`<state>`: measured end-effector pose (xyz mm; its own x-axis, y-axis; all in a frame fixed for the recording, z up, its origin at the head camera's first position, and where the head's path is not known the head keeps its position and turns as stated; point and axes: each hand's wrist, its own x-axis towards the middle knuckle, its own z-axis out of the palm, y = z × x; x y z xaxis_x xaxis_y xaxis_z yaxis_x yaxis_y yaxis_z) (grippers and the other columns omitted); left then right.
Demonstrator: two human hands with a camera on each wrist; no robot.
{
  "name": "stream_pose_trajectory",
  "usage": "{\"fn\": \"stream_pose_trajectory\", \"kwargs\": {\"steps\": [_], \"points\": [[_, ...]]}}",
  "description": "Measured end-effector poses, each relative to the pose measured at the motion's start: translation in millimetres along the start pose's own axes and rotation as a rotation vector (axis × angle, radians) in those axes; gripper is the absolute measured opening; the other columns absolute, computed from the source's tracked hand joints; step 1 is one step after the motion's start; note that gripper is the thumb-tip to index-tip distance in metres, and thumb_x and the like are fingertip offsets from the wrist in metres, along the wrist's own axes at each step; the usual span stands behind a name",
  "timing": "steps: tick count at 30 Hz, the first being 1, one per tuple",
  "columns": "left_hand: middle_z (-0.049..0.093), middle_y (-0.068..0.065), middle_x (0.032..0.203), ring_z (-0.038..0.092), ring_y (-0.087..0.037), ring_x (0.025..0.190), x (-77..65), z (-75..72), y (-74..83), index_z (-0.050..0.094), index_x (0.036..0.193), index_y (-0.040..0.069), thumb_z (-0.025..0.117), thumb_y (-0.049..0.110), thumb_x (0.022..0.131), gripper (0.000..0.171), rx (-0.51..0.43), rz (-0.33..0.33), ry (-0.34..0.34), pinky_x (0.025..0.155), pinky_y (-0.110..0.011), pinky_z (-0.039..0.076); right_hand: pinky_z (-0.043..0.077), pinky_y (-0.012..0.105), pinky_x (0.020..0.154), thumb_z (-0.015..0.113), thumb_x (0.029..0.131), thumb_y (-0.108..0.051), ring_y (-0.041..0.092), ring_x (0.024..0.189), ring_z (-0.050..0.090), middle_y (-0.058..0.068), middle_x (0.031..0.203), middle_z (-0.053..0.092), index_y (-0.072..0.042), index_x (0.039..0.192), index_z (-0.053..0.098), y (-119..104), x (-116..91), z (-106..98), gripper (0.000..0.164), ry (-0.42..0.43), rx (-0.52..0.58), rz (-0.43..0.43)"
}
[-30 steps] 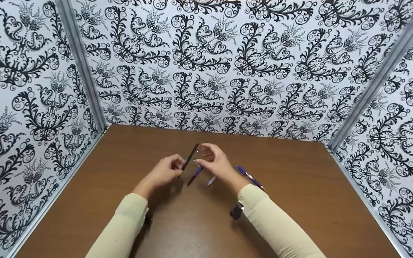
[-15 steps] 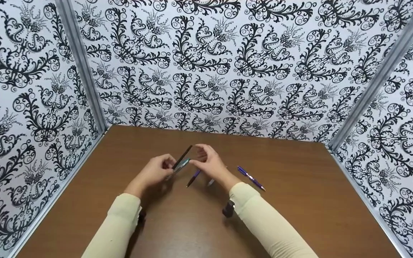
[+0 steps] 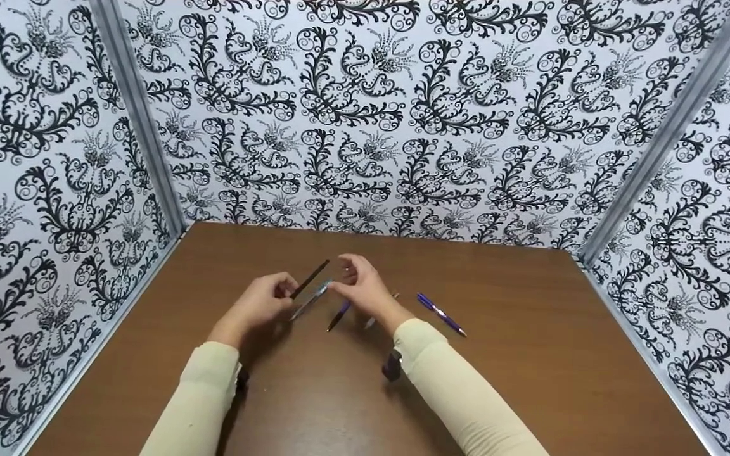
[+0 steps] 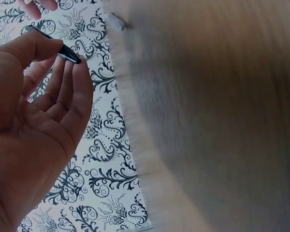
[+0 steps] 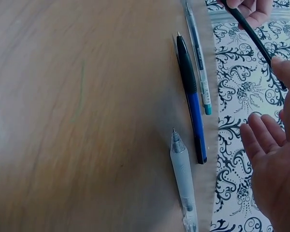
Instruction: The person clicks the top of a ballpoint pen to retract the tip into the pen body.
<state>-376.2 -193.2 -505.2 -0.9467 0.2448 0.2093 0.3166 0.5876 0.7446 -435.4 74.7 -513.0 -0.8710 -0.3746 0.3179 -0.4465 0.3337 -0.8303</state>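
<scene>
The black pen (image 3: 310, 278) is slim and dark along its whole length, held tilted near the middle of the head frame, its far end up and to the right. The left hand (image 3: 260, 305) grasps it by the near end, between thumb and fingers. The right hand (image 3: 365, 288) grips nothing; its thumb and fingers stand apart, near the pen's far end.

The left wrist view shows a glossy surface at the pinched end, between thumb and forefinger, and a paler far end at upper left. The right wrist view gives details obscured in the head view: a clear-barrelled pen (image 5: 199, 60) with a teal end and printed label, a blue-and-black pen (image 5: 191, 89) beside it, and a white pen (image 5: 182, 169) with a ribbed tip section, all on the wooden table (image 5: 87, 159). In the head view the right forearm partly covers the white pen. Only the head view shows the purple pen (image 3: 441, 315), right of centre.

Compared with one second ago, the black pen is further left and less steep. The clear-barrelled pen, then mostly hidden, is largely exposed, and the purple pen now lies clear of the right sleeve (image 3: 460, 386).
</scene>
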Motion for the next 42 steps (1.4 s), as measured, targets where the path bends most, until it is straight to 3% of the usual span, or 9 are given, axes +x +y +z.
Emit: {"fn": "stream_pose_trajectory", "kwargs": {"steps": [4,10,17,28,35,42], "points": [[0.071,-0.005,0.099,0.064,-0.023,0.094,0.3,-3.4,-5.0,0.075,0.114,0.007,0.071,-0.004,0.093,0.024,0.035,0.002,0.005,0.088,-0.044,0.054,0.058,0.047,0.106,0.090,0.094,-0.017,0.046,0.123,0.067,0.018,0.134,0.064,-0.002,0.152,0.058,-0.3,3.5,1.7,0.068,0.014,-0.006,0.011],[0.072,-0.006,0.100,0.066,-0.024,0.095,-2.1,-8.6,-10.5,0.076,0.113,0.006,0.071,-0.005,0.092,0.024,0.072,0.012,0.006,0.089,-0.046,0.055,0.059,0.042,0.103,0.089,0.095,-0.018,0.037,0.119,0.069,0.015,0.131,0.064,-0.002,0.151,0.059,1.1,7.0,6.0,0.066,0.024,-0.041,0.006],[0.073,-0.008,0.100,0.067,-0.025,0.095,-3.8,-14.5,-12.7,0.077,0.113,0.005,0.071,-0.005,0.093,0.023,0.097,0.009,0.017,0.091,-0.049,0.056,0.059,0.047,0.104,0.089,0.093,-0.014,0.040,0.118,0.068,0.018,0.129,0.064,0.001,0.149,0.059,0.2,10.4,13.7,0.065,0.042,-0.018,-0.006],[0.073,-0.009,0.104,0.068,-0.028,0.099,-7.0,-21.1,-17.8,0.078,0.114,0.007,0.071,-0.004,0.097,0.022,0.117,-0.024,0.025,0.094,-0.053,0.057,0.058,0.045,0.104,0.090,0.094,-0.016,0.042,0.122,0.068,0.020,0.131,0.065,0.000,0.150,0.058,-0.4,18.0,26.4,0.066,0.035,-0.012,0.010],[0.073,-0.008,0.102,0.067,-0.029,0.098,-4.8,-22.8,-20.8,0.078,0.114,0.007,0.071,-0.004,0.097,0.021,0.121,-0.034,0.029,0.093,-0.053,0.057,0.057,0.047,0.107,0.089,0.095,-0.014,0.041,0.123,0.068,0.030,0.138,0.062,0.002,0.152,0.056,-2.0,22.9,32.0,0.069,0.025,-0.003,0.021],[0.073,-0.008,0.106,0.066,-0.029,0.099,-2.1,-24.3,-22.5,0.079,0.116,0.009,0.072,-0.002,0.099,0.021,0.140,-0.048,0.032,0.094,-0.053,0.056,0.057,0.054,0.107,0.090,0.095,-0.017,0.039,0.122,0.067,0.024,0.145,0.061,0.000,0.152,0.057,-5.2,25.1,35.0,0.067,0.029,-0.040,0.001]]}}
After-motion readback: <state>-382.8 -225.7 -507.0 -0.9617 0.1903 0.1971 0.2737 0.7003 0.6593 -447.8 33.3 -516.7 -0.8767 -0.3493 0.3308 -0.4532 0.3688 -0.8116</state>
